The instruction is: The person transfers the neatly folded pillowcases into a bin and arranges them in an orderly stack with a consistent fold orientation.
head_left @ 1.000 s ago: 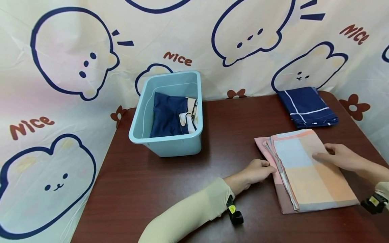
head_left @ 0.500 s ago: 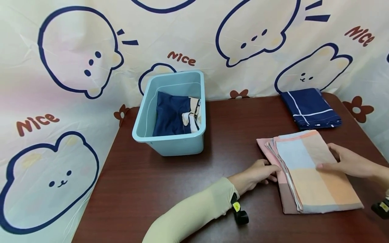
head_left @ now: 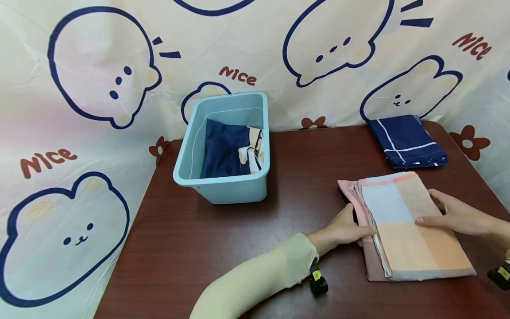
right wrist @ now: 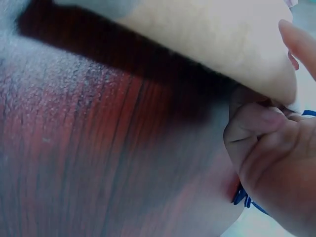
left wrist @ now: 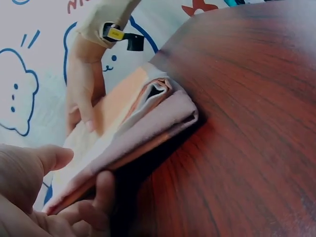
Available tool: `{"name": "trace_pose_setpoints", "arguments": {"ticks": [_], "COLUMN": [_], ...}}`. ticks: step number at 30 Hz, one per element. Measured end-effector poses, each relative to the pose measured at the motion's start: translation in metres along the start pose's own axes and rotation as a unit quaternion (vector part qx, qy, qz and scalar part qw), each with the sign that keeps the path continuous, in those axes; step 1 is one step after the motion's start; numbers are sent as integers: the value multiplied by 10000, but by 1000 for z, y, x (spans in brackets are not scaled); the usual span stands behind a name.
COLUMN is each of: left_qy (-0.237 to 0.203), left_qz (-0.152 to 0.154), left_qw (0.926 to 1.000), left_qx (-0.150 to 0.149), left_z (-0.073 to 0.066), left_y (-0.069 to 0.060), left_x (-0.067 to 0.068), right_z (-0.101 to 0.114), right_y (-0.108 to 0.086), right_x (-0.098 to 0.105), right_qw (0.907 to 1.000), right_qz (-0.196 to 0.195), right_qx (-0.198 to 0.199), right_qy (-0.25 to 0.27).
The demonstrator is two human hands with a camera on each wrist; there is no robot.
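Note:
A folded checked cloth (head_left: 410, 230) in pale blue, peach, orange and pink lies at the right of the table, several layers thick. My left hand (head_left: 344, 228) holds its left edge, thumb on top and fingers underneath. The left wrist view shows that hand's fingers (left wrist: 105, 190) below the lowest layer, and the cloth (left wrist: 148, 111) tilted, with a dark gap under its edge. At the right edge my right hand (head_left: 462, 215) grips the cloth, thumb on its upper face. In the right wrist view the fingers (right wrist: 256, 121) of that hand are tucked below the cloth (right wrist: 217, 49).
Behind the checked cloth lies a folded navy cloth (head_left: 408, 144) with white lines. A light blue bin (head_left: 223, 192) stands at the back left, holding a navy garment (head_left: 225, 148) and a cream patterned piece (head_left: 255, 150). A printed curtain (head_left: 318, 102) borders the dark wooden table (head_left: 191, 248).
My left hand has moved right, from touching the cloth's left edge to holding it with fingers beneath and thumb above. The right hand keeps its hold. The camera view shifted slightly.

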State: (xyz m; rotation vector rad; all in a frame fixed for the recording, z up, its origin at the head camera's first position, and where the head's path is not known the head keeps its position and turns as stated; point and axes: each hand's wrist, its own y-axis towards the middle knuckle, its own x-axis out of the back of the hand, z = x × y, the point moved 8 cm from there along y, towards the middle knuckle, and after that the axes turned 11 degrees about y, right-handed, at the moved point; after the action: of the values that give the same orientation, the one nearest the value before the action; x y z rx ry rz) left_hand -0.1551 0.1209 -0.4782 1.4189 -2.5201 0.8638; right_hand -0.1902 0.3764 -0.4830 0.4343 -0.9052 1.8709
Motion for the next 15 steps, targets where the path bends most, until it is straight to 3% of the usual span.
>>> {"name": "trace_pose_setpoints", "arguments": {"ticks": [8, 15], "left_qy": [-555, -493], "left_qz": [132, 267], "left_qw": [9982, 9983], "left_qx": [168, 168], "left_z": [9, 8], "left_y": [9, 9], "left_x": [-6, -6], "right_z": [-10, -13], "right_y": [-2, -2], "right_x": [-7, -8], "right_qw": [9943, 9920], "right_qz": [713, 960], "right_qx": [-603, -506], "right_qy": [524, 648]}}
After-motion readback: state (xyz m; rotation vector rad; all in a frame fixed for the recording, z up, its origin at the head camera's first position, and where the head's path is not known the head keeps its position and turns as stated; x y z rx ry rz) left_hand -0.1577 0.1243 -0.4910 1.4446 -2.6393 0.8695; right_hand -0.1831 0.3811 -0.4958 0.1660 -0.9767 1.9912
